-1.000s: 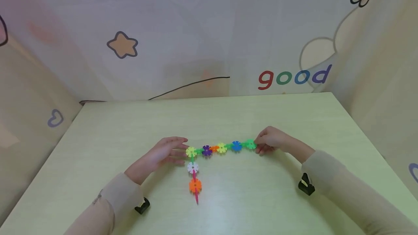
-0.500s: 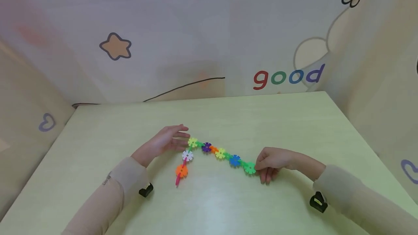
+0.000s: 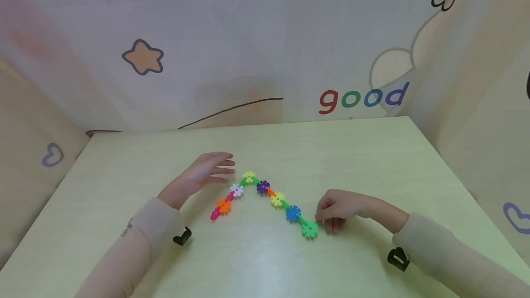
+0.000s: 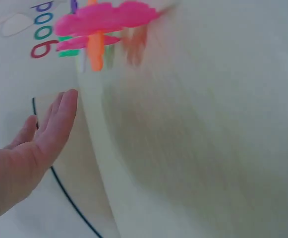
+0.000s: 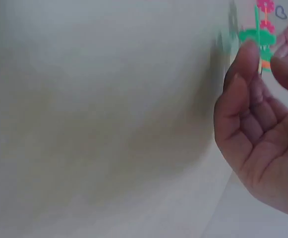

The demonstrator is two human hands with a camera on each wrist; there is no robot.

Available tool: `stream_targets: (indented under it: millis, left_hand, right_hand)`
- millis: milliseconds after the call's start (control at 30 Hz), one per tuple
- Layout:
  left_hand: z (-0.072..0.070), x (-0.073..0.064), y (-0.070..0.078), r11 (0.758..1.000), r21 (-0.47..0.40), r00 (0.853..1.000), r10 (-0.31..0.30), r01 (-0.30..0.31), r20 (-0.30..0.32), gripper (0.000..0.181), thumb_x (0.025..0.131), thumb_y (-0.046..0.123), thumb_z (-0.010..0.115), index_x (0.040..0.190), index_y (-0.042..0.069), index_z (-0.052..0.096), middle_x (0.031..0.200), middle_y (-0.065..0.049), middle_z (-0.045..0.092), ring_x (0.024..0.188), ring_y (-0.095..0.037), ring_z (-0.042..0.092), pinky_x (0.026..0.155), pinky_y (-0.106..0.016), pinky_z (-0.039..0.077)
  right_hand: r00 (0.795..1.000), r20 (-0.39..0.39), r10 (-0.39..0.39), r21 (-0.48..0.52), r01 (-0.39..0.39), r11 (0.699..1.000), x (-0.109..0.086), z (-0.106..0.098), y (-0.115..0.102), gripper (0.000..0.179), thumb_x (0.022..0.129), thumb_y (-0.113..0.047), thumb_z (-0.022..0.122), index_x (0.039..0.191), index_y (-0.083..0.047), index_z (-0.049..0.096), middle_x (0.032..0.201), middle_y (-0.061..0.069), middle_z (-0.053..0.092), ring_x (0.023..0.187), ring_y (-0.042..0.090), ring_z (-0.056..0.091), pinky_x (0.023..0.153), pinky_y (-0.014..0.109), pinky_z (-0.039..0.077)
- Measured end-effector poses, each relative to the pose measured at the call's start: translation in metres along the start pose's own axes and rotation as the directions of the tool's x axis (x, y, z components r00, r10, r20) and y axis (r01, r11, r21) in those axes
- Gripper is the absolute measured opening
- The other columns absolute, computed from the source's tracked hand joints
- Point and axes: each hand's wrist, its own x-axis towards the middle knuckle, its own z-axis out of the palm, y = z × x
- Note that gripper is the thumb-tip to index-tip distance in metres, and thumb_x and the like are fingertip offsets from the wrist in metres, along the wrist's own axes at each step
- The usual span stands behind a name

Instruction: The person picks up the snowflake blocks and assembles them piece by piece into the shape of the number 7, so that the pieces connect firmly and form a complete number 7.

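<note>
A chain of interlocked plastic snowflake discs lies on the table in an inverted V. Its peak is a yellow disc (image 3: 249, 177); the left leg runs through a white disc (image 3: 236, 190) and an orange disc (image 3: 223, 205) to a pink disc (image 3: 215, 214). Down the right leg come a purple disc (image 3: 262, 187), another yellow one, a blue disc (image 3: 293, 213) and a green end disc (image 3: 309, 229). My left hand (image 3: 207, 170) hovers left of the peak, fingers extended and apart from the chain. Just right of the green disc is my right hand (image 3: 341, 208), loosely curled, thumb and forefinger parted in its wrist view.
The pale wooden table (image 3: 356, 151) extends around the chain. A printed cloth backdrop (image 3: 232, 36) stands behind its far edge, with side cloths at left and right. Each sleeve cuff has a black wrist device (image 3: 398, 259) under it.
The right hand has drawn the green end toward the front and let go of it. The chain has turned into an inverted V. The left hand has moved slightly up and away from it.
</note>
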Motion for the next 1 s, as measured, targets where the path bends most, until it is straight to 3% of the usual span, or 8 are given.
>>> stream_targets:
  millis: [100, 233, 400, 500, 733, 867, 1000]
  left_hand:
    - [-0.009, -0.024, -0.007, 0.999, -0.041, 1.0, 0.018, -0.019, -0.022, 0.052, 0.097, 0.027, 0.041, 0.138, -0.004, 0.028, 0.136, -0.025, 0.037, 0.118, -0.037, 0.045, 0.091, -0.044, 0.043]
    - [-0.011, -0.056, -0.017, 0.996, -0.091, 1.0, 0.007, -0.008, -0.015, 0.053, 0.097, 0.026, 0.043, 0.138, -0.003, 0.027, 0.136, -0.026, 0.035, 0.112, -0.034, 0.052, 0.086, -0.043, 0.047]
    - [-0.011, -0.089, -0.03, 0.992, -0.125, 1.0, -0.027, 0.025, -0.014, 0.056, 0.096, 0.026, 0.045, 0.14, -0.002, 0.023, 0.137, -0.026, 0.033, 0.103, -0.03, 0.059, 0.08, -0.044, 0.05]
    - [-0.011, -0.101, -0.038, 0.984, -0.171, 0.998, -0.053, 0.055, 0.014, 0.06, 0.095, 0.027, 0.047, 0.141, 0.0, 0.02, 0.139, -0.027, 0.03, 0.103, -0.032, 0.058, 0.079, -0.047, 0.05]
    - [-0.004, -0.097, -0.046, 0.966, -0.245, 0.993, -0.066, 0.087, 0.093, 0.06, 0.096, 0.022, 0.044, 0.142, -0.002, 0.014, 0.138, -0.029, 0.029, 0.114, -0.038, 0.05, 0.085, -0.048, 0.046]
    - [-0.003, -0.09, -0.045, 0.973, -0.223, 0.996, -0.046, 0.063, 0.077, 0.053, 0.098, 0.017, 0.038, 0.14, -0.007, 0.016, 0.134, -0.03, 0.036, 0.117, -0.038, 0.047, 0.089, -0.046, 0.044]
    - [-0.006, -0.078, -0.047, 0.985, -0.171, 1.0, -0.012, 0.015, 0.018, 0.049, 0.097, 0.013, 0.04, 0.134, -0.014, 0.025, 0.128, -0.029, 0.045, 0.113, -0.035, 0.051, 0.09, -0.043, 0.044]
  right_hand:
    - [0.998, -0.064, -0.014, 0.035, 0.016, 0.999, 0.014, -0.013, -0.004, 0.019, 0.09, -0.016, 0.056, 0.093, 0.0, 0.065, 0.072, 0.009, 0.063, 0.062, 0.018, 0.058, 0.056, 0.028, 0.05]
    - [0.996, -0.084, -0.025, 0.098, 0.033, 0.995, 0.036, -0.023, -0.01, 0.027, 0.091, -0.019, 0.055, 0.108, 0.002, 0.061, 0.086, 0.01, 0.064, 0.073, 0.022, 0.06, 0.066, 0.032, 0.053]
    - [0.996, -0.072, -0.053, 0.111, 0.06, 0.992, 0.062, -0.024, -0.017, 0.03, 0.091, -0.018, 0.055, 0.113, 0.003, 0.06, 0.092, 0.01, 0.065, 0.075, 0.021, 0.061, 0.069, 0.032, 0.054]
    - [0.997, -0.051, -0.051, 0.125, 0.057, 0.991, 0.075, -0.021, -0.02, 0.029, 0.09, -0.016, 0.056, 0.111, 0.003, 0.06, 0.09, 0.01, 0.066, 0.074, 0.021, 0.063, 0.07, 0.033, 0.054]
    - [0.999, -0.031, -0.03, 0.116, 0.033, 0.993, 0.082, -0.013, -0.021, 0.025, 0.085, -0.008, 0.059, 0.108, 0.002, 0.062, 0.083, 0.008, 0.066, 0.067, 0.018, 0.06, 0.067, 0.032, 0.054]
    - [0.999, -0.037, -0.033, 0.128, 0.038, 0.991, 0.082, -0.008, -0.02, 0.018, 0.082, -0.003, 0.061, 0.099, 0.003, 0.064, 0.077, 0.007, 0.065, 0.062, 0.016, 0.058, 0.062, 0.03, 0.054]
    - [0.999, -0.033, -0.033, 0.155, 0.038, 0.987, 0.079, -0.002, -0.019, 0.01, 0.084, -0.002, 0.059, 0.088, 0.005, 0.065, 0.07, 0.007, 0.064, 0.058, 0.014, 0.059, 0.058, 0.028, 0.054]
